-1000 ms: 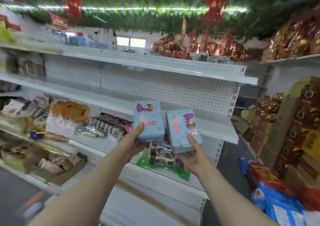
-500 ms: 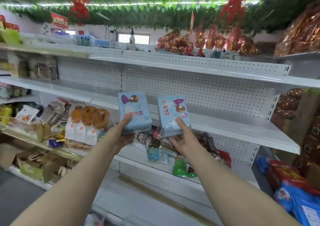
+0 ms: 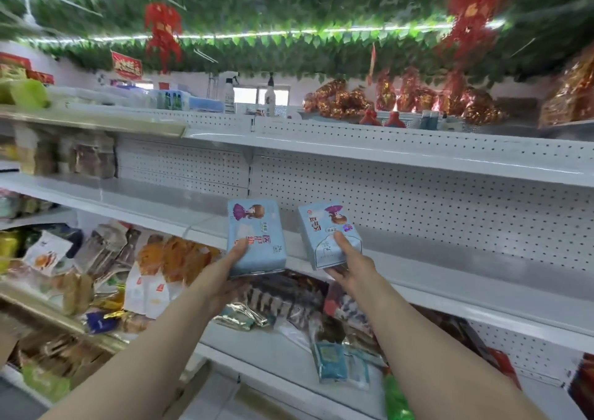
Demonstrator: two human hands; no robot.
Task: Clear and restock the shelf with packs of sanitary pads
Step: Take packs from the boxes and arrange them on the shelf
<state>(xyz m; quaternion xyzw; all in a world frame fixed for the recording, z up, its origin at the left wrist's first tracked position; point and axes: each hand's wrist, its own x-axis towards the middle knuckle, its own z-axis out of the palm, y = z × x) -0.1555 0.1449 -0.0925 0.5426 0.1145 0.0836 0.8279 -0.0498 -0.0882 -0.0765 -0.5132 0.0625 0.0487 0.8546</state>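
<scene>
Two blue pad packs, one gripped by each hand: left hand (image 3: 225, 278) grips the left pack (image 3: 255, 238) (upright), right hand (image 3: 348, 265) the right pack (image 3: 328, 235)

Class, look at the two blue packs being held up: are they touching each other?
Apart. The head view shows a strip of white pegboard between the left pack and the right pack.

One wide-angle head-worn view faces forward at the white shelf (image 3: 450, 278), close enough that both forearms (image 3: 154, 355) reach in from the near edge; the leaf-hung ceiling (image 3: 289, 8) fills the far top.
</scene>
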